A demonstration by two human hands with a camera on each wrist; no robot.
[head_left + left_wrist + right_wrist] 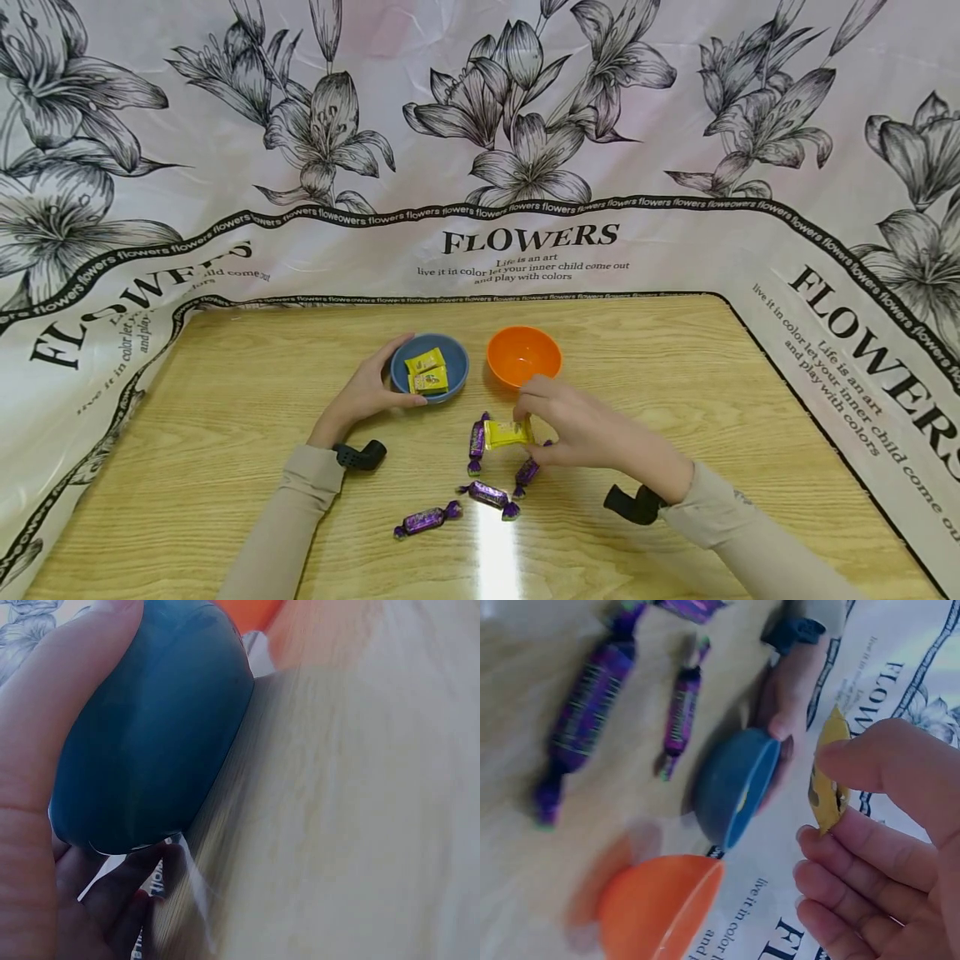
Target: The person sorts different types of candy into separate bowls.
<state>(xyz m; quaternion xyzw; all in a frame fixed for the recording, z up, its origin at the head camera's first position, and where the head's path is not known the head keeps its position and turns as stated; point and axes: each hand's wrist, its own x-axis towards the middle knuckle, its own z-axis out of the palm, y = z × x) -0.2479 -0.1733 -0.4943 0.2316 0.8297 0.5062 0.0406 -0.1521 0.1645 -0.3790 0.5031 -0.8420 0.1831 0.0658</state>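
My left hand (371, 387) grips the side of a blue bowl (459, 385), its thumb at the near rim and fingers round the far side. Inside the bowl lie yellow-wrapped candies (427, 380). Between thumb and fingers, my right hand (576, 423) pinches another yellow-wrapped candy (504, 433), raised over the purple-wrapped candies (488, 495). The right wrist view shows this yellow packet (829, 772) edge-on, with the other fingers spread below it. An orange bowl (524, 357) stands just beyond the right hand. In the left wrist view, the blue bowl's outer wall (157, 727) fills much of the frame.
Several purple twist-wrapped candies, one of them (427, 521) farthest to the left, lie scattered on the wooden table (225, 433). Behind the table hangs a white flower-printed cloth (360, 250), which also runs along both sides. Black straps sit on both wrists.
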